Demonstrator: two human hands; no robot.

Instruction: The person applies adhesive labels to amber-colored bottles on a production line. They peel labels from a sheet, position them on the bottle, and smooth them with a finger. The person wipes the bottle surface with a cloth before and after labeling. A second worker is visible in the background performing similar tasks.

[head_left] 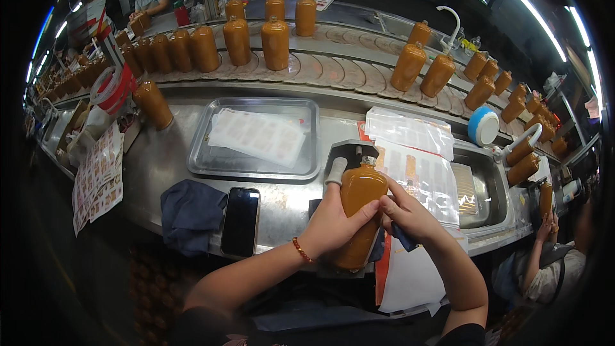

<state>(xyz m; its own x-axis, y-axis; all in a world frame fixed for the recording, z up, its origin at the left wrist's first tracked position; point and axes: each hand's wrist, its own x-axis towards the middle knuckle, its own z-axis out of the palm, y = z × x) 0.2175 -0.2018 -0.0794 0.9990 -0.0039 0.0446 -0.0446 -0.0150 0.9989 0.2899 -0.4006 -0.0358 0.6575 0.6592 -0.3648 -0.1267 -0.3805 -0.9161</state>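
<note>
A brown bottle [363,195] was held at a tilt to the right of the metal tray [312,129] and nearer the person. The left hand [336,216], with a pale cover [336,170] on one finger and a beaded bracelet [301,251] at its wrist, grasped the bottle's side, its thumb across the front. The right hand [403,211] was at the bottle's other side, its fingers bent around a dark cloth [403,238].

White sheets [259,138] lay in the tray. Just in front of the tray were a black phone [241,222] and a crumpled blue rag [191,213]. To its right, plastic-covered papers [410,134] were spread out, with a sink [495,198] beyond them and a round blue-and-white brush [483,126] above the sink's far edge. Left of the tray stood another bottle [153,105]; farther left, printed sheets [99,176] hung over the table's edge. Behind the tray ran a conveyor [333,74] carrying more bottles [275,43]. Well apart from the tray, a co-worker [544,263] on the far right held a bottle too, while another person [148,0] sat at the far left.
</note>
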